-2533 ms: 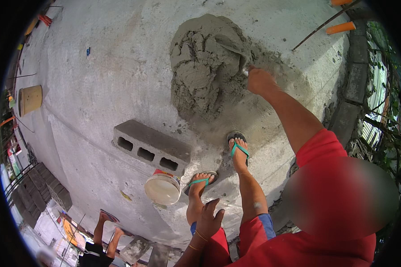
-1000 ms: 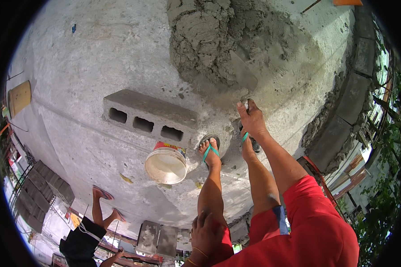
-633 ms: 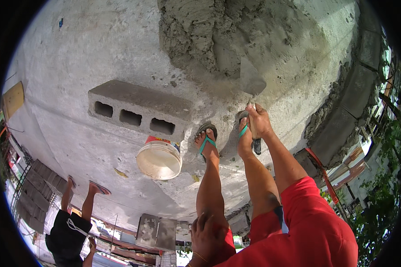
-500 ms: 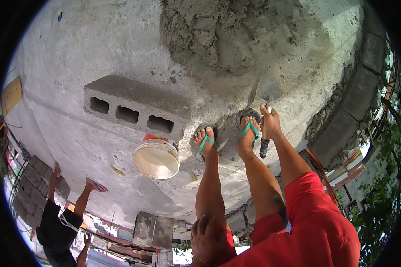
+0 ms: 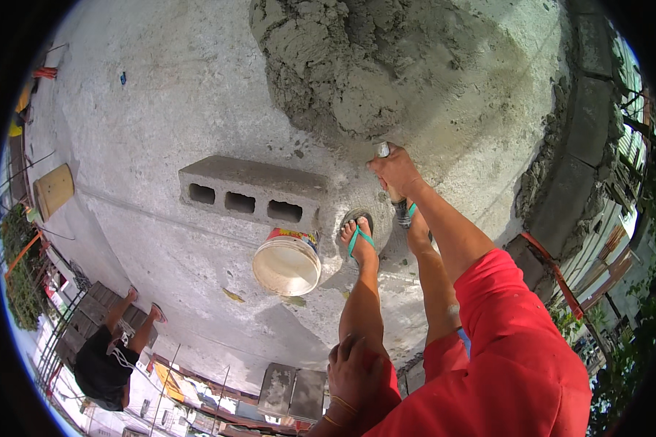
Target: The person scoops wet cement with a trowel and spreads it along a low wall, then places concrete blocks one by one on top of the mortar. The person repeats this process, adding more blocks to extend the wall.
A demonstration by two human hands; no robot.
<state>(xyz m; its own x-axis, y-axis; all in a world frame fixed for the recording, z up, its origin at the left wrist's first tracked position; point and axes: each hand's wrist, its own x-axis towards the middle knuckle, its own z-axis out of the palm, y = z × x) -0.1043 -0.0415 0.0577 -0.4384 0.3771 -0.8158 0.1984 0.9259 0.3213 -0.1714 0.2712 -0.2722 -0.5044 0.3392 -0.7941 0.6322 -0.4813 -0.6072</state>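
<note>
My right hand (image 5: 395, 171) grips a trowel by its pale, dark-ended handle (image 5: 401, 210), just below a pile of wet grey mortar (image 5: 328, 80); I cannot make out the blade clearly. My left hand (image 5: 353, 375) rests on my left thigh near the knee, fingers apart and holding nothing. Left of my feet lies a hollow concrete block (image 5: 251, 170) with three openings facing me. Just below it sits a white bucket (image 5: 286, 266), its inside pale.
A row of mortared blocks (image 5: 579, 153) forms the edge on the right. A person in dark shorts (image 5: 102, 371) stands at lower left beside stacked blocks (image 5: 91, 309). A yellowish container (image 5: 53, 191) lies at far left. Flat slabs (image 5: 291, 386) lie along the bottom.
My right hand with the trowel left the pile, came down beside my feet, then moved slightly up-left toward the mortar. My left hand settled on my leg. The other person's legs shifted.
</note>
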